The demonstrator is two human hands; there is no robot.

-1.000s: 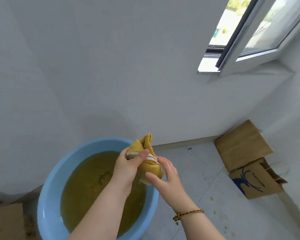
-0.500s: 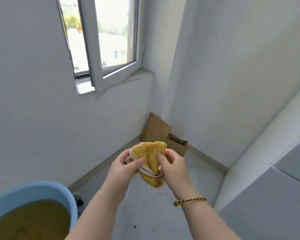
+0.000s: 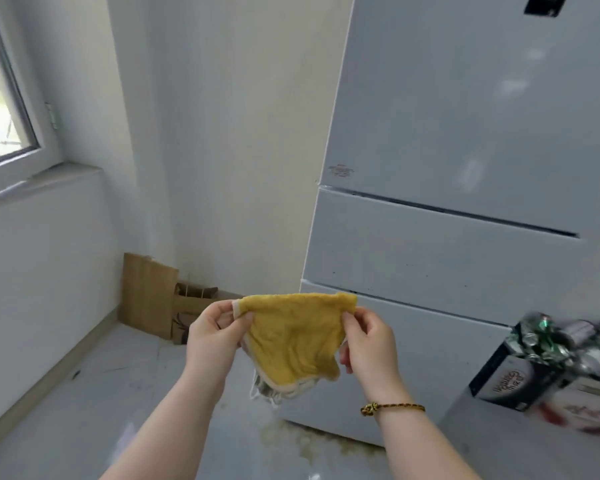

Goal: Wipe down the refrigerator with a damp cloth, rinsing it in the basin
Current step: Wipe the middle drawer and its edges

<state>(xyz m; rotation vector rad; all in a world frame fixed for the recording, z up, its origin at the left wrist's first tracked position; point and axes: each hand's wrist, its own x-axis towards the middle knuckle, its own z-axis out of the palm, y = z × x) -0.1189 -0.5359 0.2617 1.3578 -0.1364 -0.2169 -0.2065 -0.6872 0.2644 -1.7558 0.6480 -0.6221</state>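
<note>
Yellow cloth [image 3: 291,337] is hanging spread between your two hands, in the air in front of the lower drawers of the refrigerator [image 3: 465,133]. Your left hand [image 3: 212,337] is pinching its upper left corner between the thumb and curled fingers. Your right hand [image 3: 371,344] is pinching the upper right corner the same way. The top edge is stretching between the two pinches, and the pale-trimmed lower edge is sagging below. A braided bracelet [image 3: 392,407] is sitting on your right wrist. A small sticker [image 3: 341,170] is showing at the lower left corner of the refrigerator's top door, its print too small to read. A dark box [image 3: 510,382] at your right is carrying pale lettering, too blurred to make out. Brown paper bags [image 3: 149,292] are leaning in the corner.
</note>
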